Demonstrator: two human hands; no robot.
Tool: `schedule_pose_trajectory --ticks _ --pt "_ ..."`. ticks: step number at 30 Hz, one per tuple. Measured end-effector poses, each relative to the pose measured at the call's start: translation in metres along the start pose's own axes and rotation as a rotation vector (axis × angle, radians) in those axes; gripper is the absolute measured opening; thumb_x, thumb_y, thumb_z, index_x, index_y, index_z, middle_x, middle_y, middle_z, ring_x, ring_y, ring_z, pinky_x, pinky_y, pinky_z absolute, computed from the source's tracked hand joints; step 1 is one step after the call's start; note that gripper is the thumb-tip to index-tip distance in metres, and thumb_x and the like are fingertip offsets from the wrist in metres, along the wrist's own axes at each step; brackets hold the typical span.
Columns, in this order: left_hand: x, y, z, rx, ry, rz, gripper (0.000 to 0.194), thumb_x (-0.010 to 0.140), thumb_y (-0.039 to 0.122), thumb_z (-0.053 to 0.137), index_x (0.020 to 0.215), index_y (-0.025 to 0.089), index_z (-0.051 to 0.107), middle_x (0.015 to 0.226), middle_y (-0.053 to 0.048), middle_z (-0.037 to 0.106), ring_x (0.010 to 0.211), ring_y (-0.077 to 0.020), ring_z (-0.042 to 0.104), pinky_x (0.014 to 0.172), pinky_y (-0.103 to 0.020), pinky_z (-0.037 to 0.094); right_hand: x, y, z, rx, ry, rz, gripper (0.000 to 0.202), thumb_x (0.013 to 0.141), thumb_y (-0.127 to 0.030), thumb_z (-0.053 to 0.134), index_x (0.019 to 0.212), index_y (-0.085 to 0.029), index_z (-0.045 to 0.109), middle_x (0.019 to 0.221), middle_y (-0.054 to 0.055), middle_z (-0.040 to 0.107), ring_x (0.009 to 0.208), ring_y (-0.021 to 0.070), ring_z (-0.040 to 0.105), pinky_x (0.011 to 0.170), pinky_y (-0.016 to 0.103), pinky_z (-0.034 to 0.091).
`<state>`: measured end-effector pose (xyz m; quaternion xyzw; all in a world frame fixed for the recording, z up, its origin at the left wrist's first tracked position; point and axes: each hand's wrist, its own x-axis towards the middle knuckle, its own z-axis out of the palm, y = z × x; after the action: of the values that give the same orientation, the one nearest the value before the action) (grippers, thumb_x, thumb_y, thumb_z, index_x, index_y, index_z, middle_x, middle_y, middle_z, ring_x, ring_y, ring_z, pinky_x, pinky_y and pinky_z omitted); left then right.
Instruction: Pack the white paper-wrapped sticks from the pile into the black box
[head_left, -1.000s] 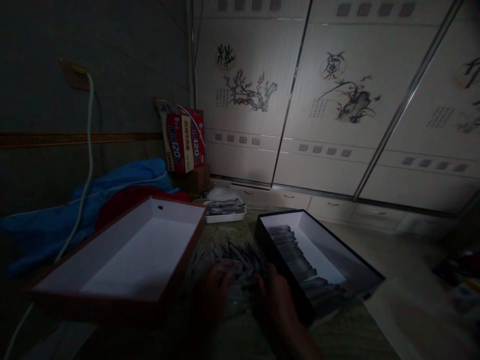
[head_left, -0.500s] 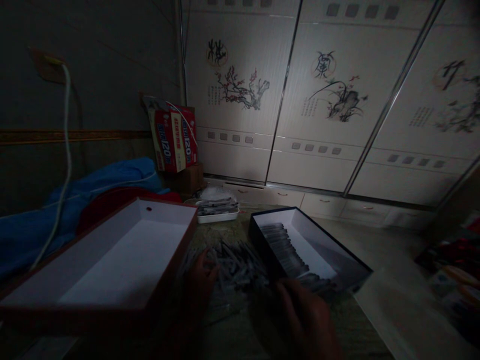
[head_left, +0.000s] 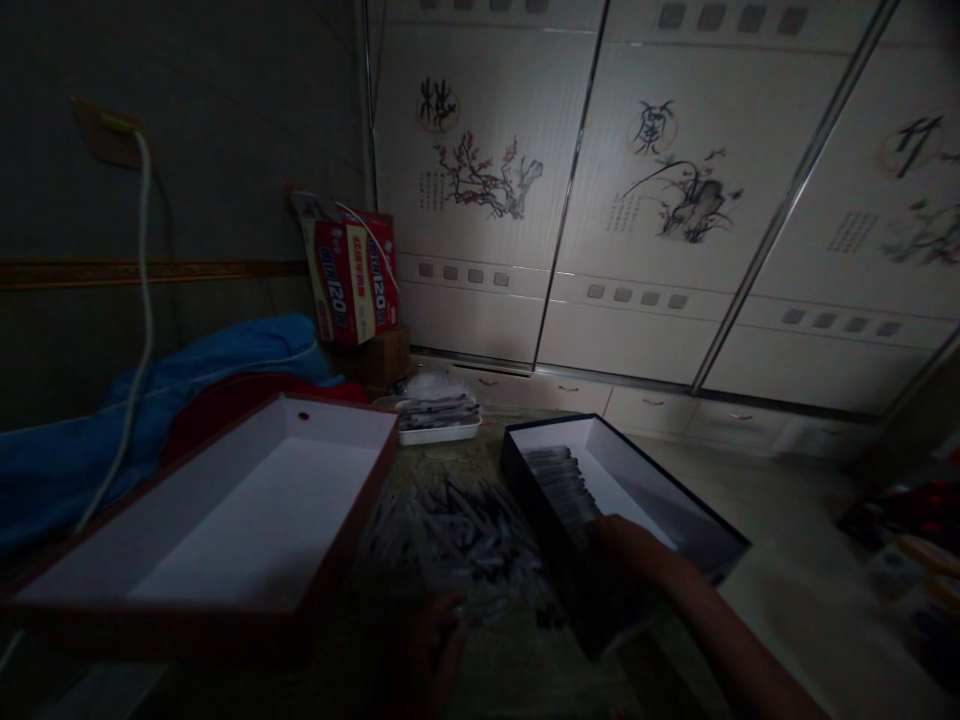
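The right hand (head_left: 626,540) reached into the dark box (head_left: 705,520), over its row of thin grey sticks (head_left: 559,480); its grip was too dark to tell. The left hand (head_left: 439,650) rested, fingers loosely curled, beside the loose pile (head_left: 457,530).

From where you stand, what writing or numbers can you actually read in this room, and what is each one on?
"120": large digits on the red carton by the wall, printed on two faces; the smaller print around them is too blurred to read.
Brush-written characters in the circles on the wardrobe doors, with small columns of writing beside the painted plants: too small and dim to read.
Nothing readable on the two open boxes or the small packets.
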<state>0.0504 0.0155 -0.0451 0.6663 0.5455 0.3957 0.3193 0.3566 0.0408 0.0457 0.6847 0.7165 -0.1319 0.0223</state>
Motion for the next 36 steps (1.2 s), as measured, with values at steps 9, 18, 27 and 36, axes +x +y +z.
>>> schedule_pose_trajectory --ticks 9,18,27,36 --pt "-0.001 -0.01 0.003 0.015 0.076 0.004 0.041 0.078 0.047 0.047 0.089 0.021 0.076 0.093 -0.009 0.077 0.089 -0.0274 0.072 0.083 -0.04 0.058 -0.001 0.011 0.004 -0.011 -0.006 -0.008 0.031 0.076 -0.004 0.055 0.096 -0.017 0.074 0.099 0.015 0.075 0.094 0.0255 0.07 0.072 0.027 0.047" --pt "0.001 -0.015 0.003 0.006 0.098 0.047 0.04 0.079 0.046 0.046 0.086 0.021 0.076 0.088 -0.008 0.078 0.084 -0.0252 0.073 0.078 -0.036 0.059 -0.008 0.013 -0.009 0.019 -0.087 -0.076 0.023 0.069 -0.003 0.057 0.078 -0.013 0.076 0.081 0.016 0.076 0.076 0.0273 0.073 0.053 0.025 0.04" --pt "0.002 -0.014 0.002 0.064 0.119 0.151 0.031 0.086 0.042 0.048 0.088 0.025 0.075 0.086 -0.003 0.078 0.082 -0.0216 0.074 0.074 -0.03 0.06 -0.036 0.002 -0.038 0.314 0.297 -0.085 0.022 0.092 -0.02 0.037 0.094 -0.018 0.058 0.082 0.005 0.064 0.077 0.0176 0.061 0.07 0.026 0.046" --pt "-0.009 0.002 -0.01 0.527 0.389 0.759 0.027 0.091 0.028 0.047 0.11 0.022 0.066 0.104 -0.006 0.075 0.097 -0.018 0.07 0.084 -0.028 0.058 -0.069 -0.1 0.027 0.838 0.331 -0.131 0.031 0.086 -0.045 0.051 0.084 -0.018 0.067 0.076 0.003 0.066 0.072 0.019 0.061 0.063 0.025 0.047"
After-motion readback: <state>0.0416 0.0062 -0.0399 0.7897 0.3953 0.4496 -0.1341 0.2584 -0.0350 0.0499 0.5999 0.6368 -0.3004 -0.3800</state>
